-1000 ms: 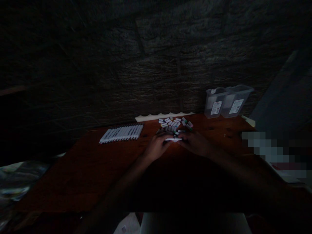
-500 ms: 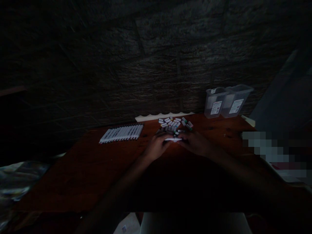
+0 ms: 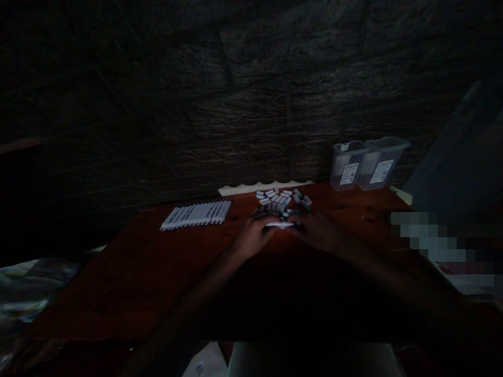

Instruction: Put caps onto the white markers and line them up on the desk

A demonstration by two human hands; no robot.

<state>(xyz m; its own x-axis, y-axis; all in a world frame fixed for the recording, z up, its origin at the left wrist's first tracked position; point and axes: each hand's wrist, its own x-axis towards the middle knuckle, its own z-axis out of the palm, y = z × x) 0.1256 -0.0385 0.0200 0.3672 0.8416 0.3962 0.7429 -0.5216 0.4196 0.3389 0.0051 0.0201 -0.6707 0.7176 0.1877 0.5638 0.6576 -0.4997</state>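
Observation:
Between my two hands a white marker (image 3: 280, 224) lies level, close above the wooden table. My left hand (image 3: 254, 233) has its fingers closed round the marker's left end. On the other end, the fingers of my right hand (image 3: 316, 231) are closed too, partly lost in shadow. Just beyond my fingertips is a loose pile of short white pieces with coloured ends (image 3: 278, 199), looking like marker caps; my hands hide its near edge. To the left, a neat row of white markers (image 3: 197, 213) lies side by side, dark at the far ends.
Two clear plastic bins (image 3: 347, 166) with labels stand at the back right of the wooden table (image 3: 145, 272). A white wavy-edged strip (image 3: 257, 187) lies along the dark block wall (image 3: 176, 115). Crumpled plastic (image 3: 35, 285) is at the left, a white box (image 3: 208, 361) below the front edge.
Both hands stay in nearly the same place with the marker between them. The view has shifted very slightly; the pile and the row look the same.

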